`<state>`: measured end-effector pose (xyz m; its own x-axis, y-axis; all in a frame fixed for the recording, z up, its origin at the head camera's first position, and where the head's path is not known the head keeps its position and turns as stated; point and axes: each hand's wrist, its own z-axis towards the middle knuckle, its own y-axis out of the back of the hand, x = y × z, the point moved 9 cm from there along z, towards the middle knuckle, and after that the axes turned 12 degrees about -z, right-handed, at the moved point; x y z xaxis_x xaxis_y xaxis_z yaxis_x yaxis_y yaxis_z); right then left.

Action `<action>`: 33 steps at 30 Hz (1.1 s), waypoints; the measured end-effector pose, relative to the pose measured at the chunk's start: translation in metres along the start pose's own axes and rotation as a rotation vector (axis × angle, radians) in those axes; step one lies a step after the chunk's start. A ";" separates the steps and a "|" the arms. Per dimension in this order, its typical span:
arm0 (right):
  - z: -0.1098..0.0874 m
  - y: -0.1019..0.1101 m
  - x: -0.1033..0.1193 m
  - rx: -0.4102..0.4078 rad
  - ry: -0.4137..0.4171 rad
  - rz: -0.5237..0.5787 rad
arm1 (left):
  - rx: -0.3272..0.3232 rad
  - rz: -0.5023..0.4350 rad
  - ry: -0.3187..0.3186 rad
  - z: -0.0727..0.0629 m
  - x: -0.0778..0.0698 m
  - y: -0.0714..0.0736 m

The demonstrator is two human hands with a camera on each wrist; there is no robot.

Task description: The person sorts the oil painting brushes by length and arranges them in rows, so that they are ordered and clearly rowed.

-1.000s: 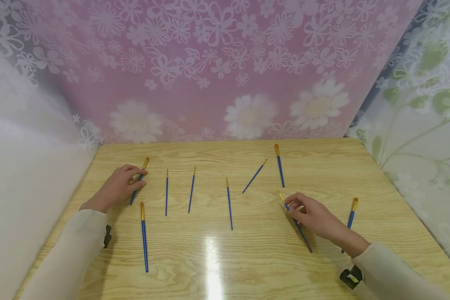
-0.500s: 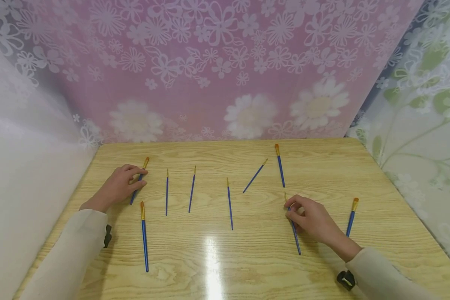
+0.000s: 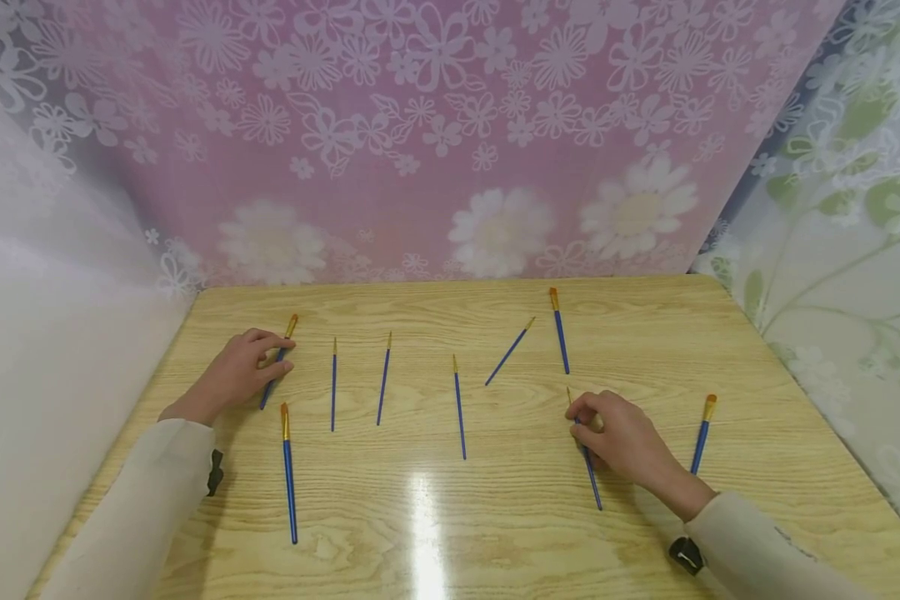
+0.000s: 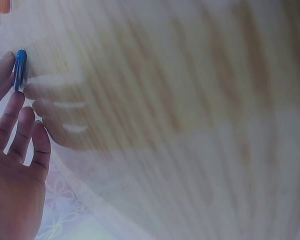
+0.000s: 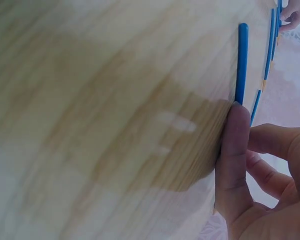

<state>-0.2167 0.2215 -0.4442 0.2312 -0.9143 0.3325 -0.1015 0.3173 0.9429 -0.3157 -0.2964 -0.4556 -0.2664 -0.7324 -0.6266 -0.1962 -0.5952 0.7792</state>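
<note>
At the left of the table, my left hand holds a flat-tipped blue paintbrush between thumb and fingers, low at the wood; its blue handle end shows between the fingertips in the left wrist view. My right hand pinches a thin blue paintbrush near its gold ferrule, bristles pointing away from me. In the right wrist view, the handle of that brush sticks out past the thumb. Both brushes appear to lie along the tabletop.
Between the hands lie several thin brushes, among them one at centre and a slanted one. Wider brushes lie front left, far right of centre and right, partly under my right wrist. A pink flowered curtain borders the table's back.
My right hand has turned the thin paintbrush straighter, its handle end swinging left, and the right forearm has shifted slightly left. My left hand has stayed still.
</note>
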 end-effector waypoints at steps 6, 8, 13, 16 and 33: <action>-0.001 0.003 0.001 -0.029 -0.004 -0.021 | -0.002 -0.006 0.002 -0.001 -0.001 0.000; -0.002 0.006 0.001 -0.040 -0.013 -0.015 | 0.000 -0.009 0.005 -0.001 -0.001 0.000; -0.007 0.016 -0.007 -0.049 -0.046 0.025 | 0.003 -0.016 0.009 0.000 0.000 0.000; -0.011 0.021 -0.017 -0.042 -0.073 0.035 | 0.002 -0.017 0.010 0.000 0.000 0.000; -0.042 0.038 -0.086 -0.057 -0.164 -0.069 | 0.015 -0.011 0.018 0.000 0.005 -0.001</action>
<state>-0.2001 0.3225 -0.4363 0.0744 -0.9618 0.2634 -0.0350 0.2615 0.9646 -0.3171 -0.2990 -0.4596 -0.2469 -0.7316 -0.6355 -0.2133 -0.5987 0.7720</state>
